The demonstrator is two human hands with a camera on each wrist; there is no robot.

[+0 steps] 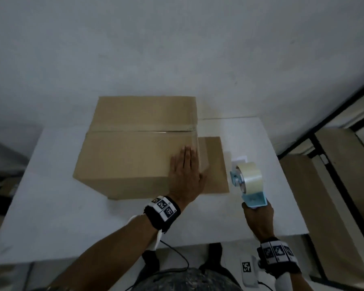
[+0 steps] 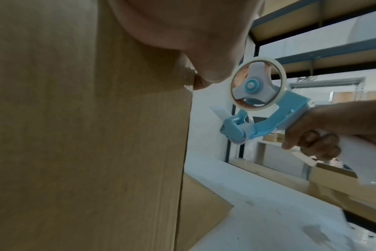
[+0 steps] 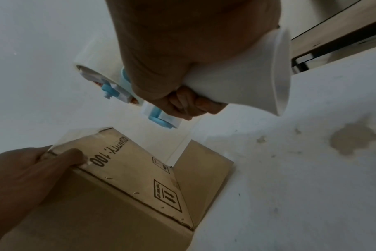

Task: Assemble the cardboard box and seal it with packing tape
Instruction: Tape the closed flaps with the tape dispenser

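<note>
While my left hand (image 1: 186, 172) lies flat on the cardboard box (image 1: 135, 148), fingers straight and pressed on the top panel near its right edge, thumb down over the corner onto the side face, that grip is fully extended and clasps nothing. Box sits closed on the white table (image 1: 51, 206), toward the far middle, with a strip of clear tape (image 1: 143, 128) running along the centre seam of the top flaps. One bottom flap (image 1: 213, 164) sticks out flat on the table from under the box's right side. Right-wrist view shows "QUANTITY: 100" print and an arrows-up mark on the right side face. My right hand (image 1: 259, 219) is wrapped tight around the white handle of the blue tape dispenser (image 1: 248, 183), grip fully curled round it. Dispenser is held in the air just right of the flap, apart from the box, roll of clear packing tape (image 1: 250, 175) loaded, its roller end toward the box. Shelving (image 2: 322, 51) stands off to the right.
</note>
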